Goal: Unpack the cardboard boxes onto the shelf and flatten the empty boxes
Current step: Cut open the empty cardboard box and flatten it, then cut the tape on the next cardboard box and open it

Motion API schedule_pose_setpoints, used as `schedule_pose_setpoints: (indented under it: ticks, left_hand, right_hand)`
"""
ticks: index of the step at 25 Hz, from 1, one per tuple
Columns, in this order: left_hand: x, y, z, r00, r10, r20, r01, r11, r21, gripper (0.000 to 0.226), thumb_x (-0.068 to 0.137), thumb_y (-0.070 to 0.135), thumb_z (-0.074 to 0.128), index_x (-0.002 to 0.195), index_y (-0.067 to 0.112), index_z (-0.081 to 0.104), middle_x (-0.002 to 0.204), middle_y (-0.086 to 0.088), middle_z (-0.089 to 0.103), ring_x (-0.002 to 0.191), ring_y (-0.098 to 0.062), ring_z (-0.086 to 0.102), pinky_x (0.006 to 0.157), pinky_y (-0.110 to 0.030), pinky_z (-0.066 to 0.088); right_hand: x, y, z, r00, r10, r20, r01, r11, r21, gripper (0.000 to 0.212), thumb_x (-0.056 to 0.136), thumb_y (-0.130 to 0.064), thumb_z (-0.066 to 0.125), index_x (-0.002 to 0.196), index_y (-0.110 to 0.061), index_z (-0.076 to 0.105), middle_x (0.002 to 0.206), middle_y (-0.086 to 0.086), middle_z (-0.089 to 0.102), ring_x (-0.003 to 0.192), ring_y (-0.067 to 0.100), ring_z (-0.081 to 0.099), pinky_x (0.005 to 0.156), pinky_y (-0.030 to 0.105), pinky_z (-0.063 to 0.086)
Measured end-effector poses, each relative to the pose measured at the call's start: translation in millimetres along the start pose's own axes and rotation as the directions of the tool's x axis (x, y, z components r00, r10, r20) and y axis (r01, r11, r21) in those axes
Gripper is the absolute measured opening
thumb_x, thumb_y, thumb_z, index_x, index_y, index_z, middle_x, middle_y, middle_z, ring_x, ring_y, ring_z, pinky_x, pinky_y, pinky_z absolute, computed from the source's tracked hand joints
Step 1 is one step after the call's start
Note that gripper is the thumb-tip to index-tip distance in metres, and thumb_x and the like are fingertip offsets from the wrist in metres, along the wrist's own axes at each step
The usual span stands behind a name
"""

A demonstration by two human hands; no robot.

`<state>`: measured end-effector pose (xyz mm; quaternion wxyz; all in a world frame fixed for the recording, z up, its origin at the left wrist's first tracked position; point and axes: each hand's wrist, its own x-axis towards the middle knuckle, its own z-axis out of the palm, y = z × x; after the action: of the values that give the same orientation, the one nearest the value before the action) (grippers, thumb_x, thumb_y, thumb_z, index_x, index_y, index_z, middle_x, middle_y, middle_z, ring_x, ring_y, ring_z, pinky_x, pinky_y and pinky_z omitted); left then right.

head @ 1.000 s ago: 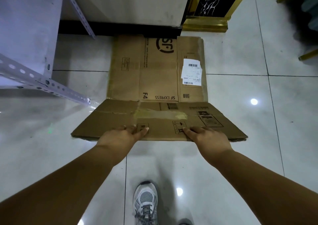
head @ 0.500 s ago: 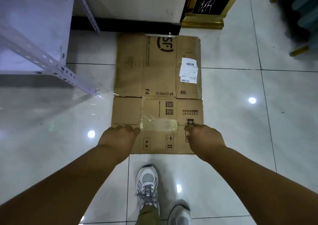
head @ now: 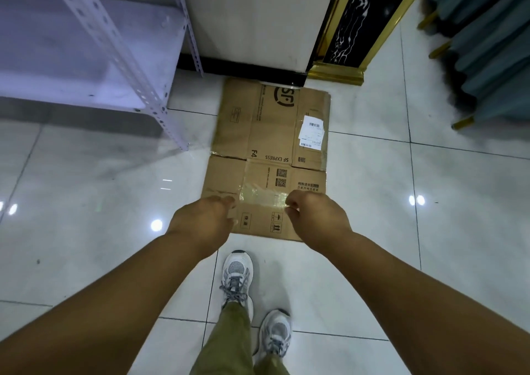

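Two flattened cardboard boxes lie end to end on the tiled floor. The far box [head: 272,122] bears an SF logo and a white label and reaches the wall's black skirting. The near box [head: 263,199] has a strip of clear tape across it. Above its near half hover my left hand [head: 205,221] and my right hand [head: 315,219], both with loosely curled fingers and nothing in them. The white metal shelf [head: 86,59] stands at the left.
The shelf's perforated front post [head: 172,133] stands just left of the far box. A black and gold pillar [head: 352,39] rises behind on the right, with curtains [head: 487,44] at the far right. My feet [head: 238,277] stand just short of the near box.
The near box, tilted up at its front edge a second ago, now lies flat on the floor. Both hands have come off it and risen, and my view has pulled back.
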<state>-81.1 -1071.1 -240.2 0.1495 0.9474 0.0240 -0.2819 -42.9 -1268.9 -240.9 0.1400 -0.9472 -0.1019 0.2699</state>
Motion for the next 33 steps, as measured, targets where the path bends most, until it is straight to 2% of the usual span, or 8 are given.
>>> schedule_pose_setpoints:
  ticks: [7, 10, 13, 24, 27, 33]
  left_hand:
    - [-100, 1, -50, 0.987, -0.102, -0.124, 0.084, 0.987, -0.137, 0.034, 0.097, 0.039, 0.048, 0.128, 0.026, 0.053, 0.121, 0.005, 0.062, 0.107, -0.018, 0.057, 0.079, -0.026, 0.043]
    - [-142, -12, -80, 0.967, -0.169, -0.191, 0.127, 0.968, -0.215, 0.031, 0.096, 0.039, 0.05, 0.122, 0.025, 0.057, 0.112, 0.007, 0.065, 0.103, -0.017, 0.059, 0.079, -0.028, 0.044]
    - [-179, -31, -105, 0.942, -0.241, -0.235, 0.173, 0.945, -0.276, 0.029, 0.095, 0.039, 0.052, 0.119, 0.024, 0.059, 0.106, 0.008, 0.066, 0.098, -0.016, 0.06, 0.08, -0.029, 0.047]
    - [-290, -180, -204, 0.824, -0.476, -0.307, 0.326, 0.842, -0.43, 0.029, 0.095, 0.039, 0.054, 0.118, 0.023, 0.06, 0.109, 0.008, 0.065, 0.093, -0.015, 0.058, 0.075, -0.026, 0.043]
    - [-317, -227, -225, 0.784, -0.519, -0.339, 0.347, 0.821, -0.454, 0.029, 0.094, 0.04, 0.054, 0.117, 0.023, 0.06, 0.108, 0.007, 0.066, 0.082, -0.013, 0.055, 0.074, -0.026, 0.044]
    - [-345, -294, -256, 0.71, -0.597, -0.375, 0.38, 0.772, -0.51, 0.03, 0.094, 0.04, 0.055, 0.116, 0.021, 0.062, 0.108, 0.003, 0.067, 0.088, -0.018, 0.063, 0.072, -0.026, 0.047]
  right_hand:
    - [-74, -61, -43, 0.992, -0.126, -0.022, 0.128, 0.99, 0.067, 0.02, 0.098, -0.029, 0.047, 0.105, -0.022, 0.064, 0.104, 0.001, 0.068, 0.092, 0.023, 0.062, 0.078, 0.037, 0.054]
    - [-93, -93, -62, 0.988, -0.157, -0.005, 0.157, 0.984, 0.081, 0.02, 0.098, -0.031, 0.048, 0.105, -0.022, 0.064, 0.101, 0.001, 0.069, 0.085, 0.023, 0.065, 0.077, 0.038, 0.055]
    - [-107, -132, -78, 0.979, -0.201, 0.016, 0.199, 0.975, 0.1, 0.02, 0.097, -0.031, 0.05, 0.108, -0.022, 0.065, 0.104, 0.0, 0.069, 0.094, 0.023, 0.063, 0.08, 0.035, 0.053]
    - [-123, -338, -113, 0.929, -0.364, 0.062, 0.36, 0.931, 0.061, 0.022, 0.096, -0.034, 0.053, 0.112, -0.023, 0.064, 0.108, -0.003, 0.067, 0.1, 0.019, 0.06, 0.085, 0.034, 0.05]
    - [-118, -394, -113, 0.908, -0.414, 0.056, 0.41, 0.909, 0.069, 0.021, 0.096, -0.035, 0.054, 0.111, -0.025, 0.063, 0.107, -0.006, 0.067, 0.097, 0.018, 0.061, 0.085, 0.036, 0.052]
    - [-104, -485, -123, 0.855, -0.516, 0.052, 0.515, 0.857, 0.026, 0.024, 0.096, -0.037, 0.053, 0.114, -0.025, 0.064, 0.108, -0.008, 0.066, 0.099, 0.016, 0.061, 0.086, 0.036, 0.051]
